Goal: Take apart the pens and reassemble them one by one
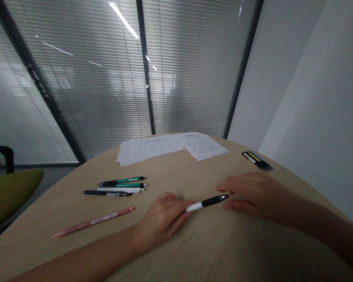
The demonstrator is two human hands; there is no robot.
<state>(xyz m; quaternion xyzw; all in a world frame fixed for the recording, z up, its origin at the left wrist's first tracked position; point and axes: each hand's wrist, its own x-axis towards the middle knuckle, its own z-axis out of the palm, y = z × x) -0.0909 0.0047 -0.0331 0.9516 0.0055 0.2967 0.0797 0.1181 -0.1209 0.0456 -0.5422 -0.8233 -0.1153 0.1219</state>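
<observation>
A black and white pen (pixel 206 203) lies across the light wooden table (pixel 211 250) between my hands. My left hand (pixel 163 219) is closed on its white end, fingers pinched around the barrel. My right hand (pixel 253 194) rests on the table at the pen's silver tip, fingers stretched out and touching or nearly touching it. To the left lie several pens (pixel 120 187) in a row, green, white and dark blue. A pink pen (pixel 94 222) lies apart, nearer the table's left edge.
Printed paper sheets (pixel 170 147) lie spread at the far side of the table. A small pack of refills with a yellow and blue label (pixel 257 160) sits at the right edge. A green chair (pixel 8 192) stands at left; glass walls with blinds stand behind.
</observation>
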